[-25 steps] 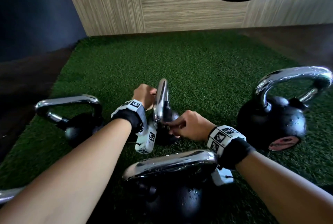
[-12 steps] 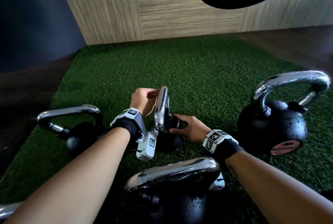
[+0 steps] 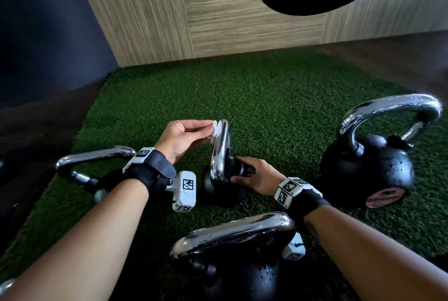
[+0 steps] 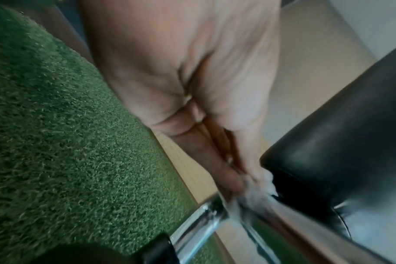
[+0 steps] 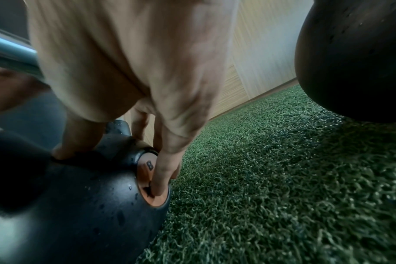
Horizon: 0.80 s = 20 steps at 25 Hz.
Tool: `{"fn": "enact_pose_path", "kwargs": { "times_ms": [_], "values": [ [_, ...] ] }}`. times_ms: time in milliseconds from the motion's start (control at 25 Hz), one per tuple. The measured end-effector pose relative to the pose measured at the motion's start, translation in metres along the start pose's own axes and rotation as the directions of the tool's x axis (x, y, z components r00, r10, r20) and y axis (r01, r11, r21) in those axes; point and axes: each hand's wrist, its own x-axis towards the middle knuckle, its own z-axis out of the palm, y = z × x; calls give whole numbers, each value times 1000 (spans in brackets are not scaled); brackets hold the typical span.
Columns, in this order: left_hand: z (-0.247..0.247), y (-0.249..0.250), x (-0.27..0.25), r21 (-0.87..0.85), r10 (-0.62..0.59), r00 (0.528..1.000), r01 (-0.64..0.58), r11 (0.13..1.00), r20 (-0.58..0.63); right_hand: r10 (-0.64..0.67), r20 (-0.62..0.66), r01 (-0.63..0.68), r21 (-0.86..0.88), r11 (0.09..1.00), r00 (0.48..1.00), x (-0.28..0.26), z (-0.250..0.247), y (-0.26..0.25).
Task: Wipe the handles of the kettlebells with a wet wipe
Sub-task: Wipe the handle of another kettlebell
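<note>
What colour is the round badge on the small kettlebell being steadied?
Orange-brown, with a dark "8", on the badge; the right wrist view shows it best.

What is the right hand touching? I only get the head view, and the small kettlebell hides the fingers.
Observer: The right wrist view shows the right hand's fingertips pressed on a round orange label on the small kettlebell.
Operator: Anything written on it?
Observer: A figure 8 shows beside the fingers.
Operator: And the left hand?
Observer: In the left wrist view the left hand pinches a white wipe against the chrome handle.
</note>
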Motion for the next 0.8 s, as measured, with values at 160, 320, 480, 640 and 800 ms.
{"fn": "enact_pose_path", "kwargs": {
  "times_ms": [160,320,480,640,800],
  "values": [
    [-2,6,-2,238,93,995,-81,968,-40,7,-29,-6,37,999,1000,2,3,2],
    [-7,11,-22,64,-118,992,115,991,54,33,-35,-33,15,999,999,3,0,2],
    [-8,9,-43,25,-70,997,69,997,40,18,-35,-18,-16,1000,999,2,-1,-3],
    [-10,3,-65,67,-105,985,96,993,136,14,-16,-14,-15,1000,1000,1,-4,-4],
    [-10,-7,-82,93,-42,993,32,995,108,19,-7,-19,12,1000,1000,0,-4,-6]
  ]
}}
